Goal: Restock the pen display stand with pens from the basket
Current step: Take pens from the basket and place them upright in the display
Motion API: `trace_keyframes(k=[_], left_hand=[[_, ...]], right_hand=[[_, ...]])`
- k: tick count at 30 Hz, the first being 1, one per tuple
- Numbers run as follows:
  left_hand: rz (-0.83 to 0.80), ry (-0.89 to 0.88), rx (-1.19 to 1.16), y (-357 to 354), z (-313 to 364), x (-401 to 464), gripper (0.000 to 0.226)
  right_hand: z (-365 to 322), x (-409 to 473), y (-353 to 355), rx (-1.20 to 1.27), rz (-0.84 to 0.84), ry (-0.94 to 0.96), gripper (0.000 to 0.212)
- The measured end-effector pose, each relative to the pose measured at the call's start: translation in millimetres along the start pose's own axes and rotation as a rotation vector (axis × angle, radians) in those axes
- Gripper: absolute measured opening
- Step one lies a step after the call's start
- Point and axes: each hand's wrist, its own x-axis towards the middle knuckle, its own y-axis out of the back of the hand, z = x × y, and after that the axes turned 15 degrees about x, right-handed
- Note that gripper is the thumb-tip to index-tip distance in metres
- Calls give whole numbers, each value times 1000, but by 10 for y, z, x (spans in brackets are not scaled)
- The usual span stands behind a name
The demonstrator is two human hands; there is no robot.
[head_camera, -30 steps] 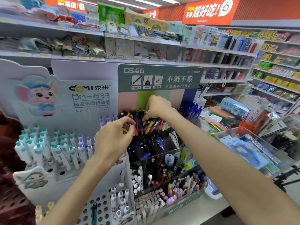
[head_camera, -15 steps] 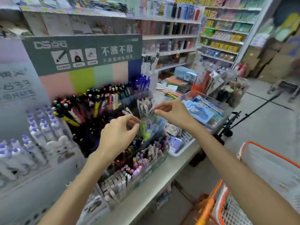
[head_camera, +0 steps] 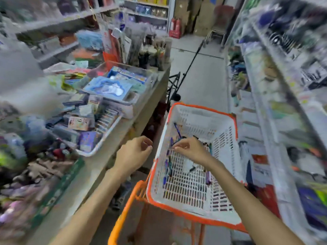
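Blur smears every label in view, so no brand or writing can be read. Right of centre sits a white plastic basket with an orange rim (head_camera: 234, 131), holding scattered blue and purple pens (head_camera: 177, 130). The right hand (head_camera: 190, 150) reaches into it, fingertips pinched at a dark pen among them. The left hand (head_camera: 133, 153) hovers just left of the basket's rim, fingers loosely curled and holding nothing. A cluttered stationery bench (head_camera: 141, 103) fills the left.
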Motion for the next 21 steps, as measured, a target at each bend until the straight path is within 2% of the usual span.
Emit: trace_keyframes(k=[5,10,16,21], left_hand=[[-224,-34,69,-801,493,413,24],[-429,-15,20,-1590,709,827,30],[-454,53,47,-2277,764,1305,46],[-363,4,172,-2678,799,1677,46]], right_hand=[[863,19,501,-22,17,-183,20],[1487,221,640,-26,-22,-280,20],[1975,704,619,-147,-81,-319,24],[2311,1223,624,-461,-76,-186,40]])
